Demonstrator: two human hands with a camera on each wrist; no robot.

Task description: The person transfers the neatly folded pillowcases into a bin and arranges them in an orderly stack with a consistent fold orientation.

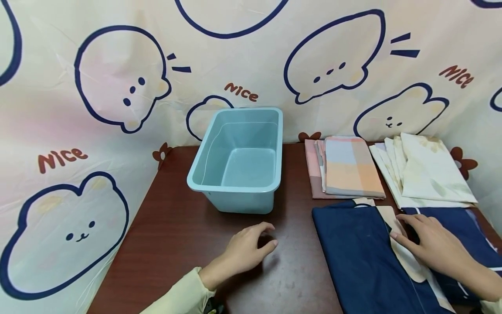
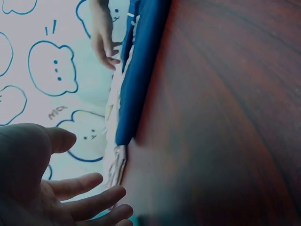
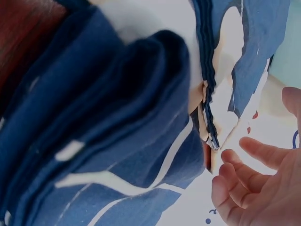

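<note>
My left hand (image 1: 245, 250) hovers over the brown table in front of the blue plastic tub (image 1: 235, 201), fingers loosely bent and holding nothing. In the left wrist view, the left hand's fingers (image 2: 77, 186) are spread and relaxed. My right hand (image 1: 437, 242) is above the inner edge of a folded navy cloth with beige patches (image 1: 361, 257). Beneath that hand lies a second folded navy cloth with white lines (image 3: 127, 183). The right wrist view shows the right hand's fingers (image 3: 244, 181) loosely curved with nothing between them; whether a fingertip touches fabric is unclear.
The tub stands at the back middle of the table (image 1: 157, 244), with nothing visible inside. Behind the navy cloths lie folded pink, orange and grey checked fabric (image 1: 349, 170) and a stack of folded cream fabric (image 1: 431, 170). A printed curtain (image 1: 117, 174) borders the table's back and sides.
</note>
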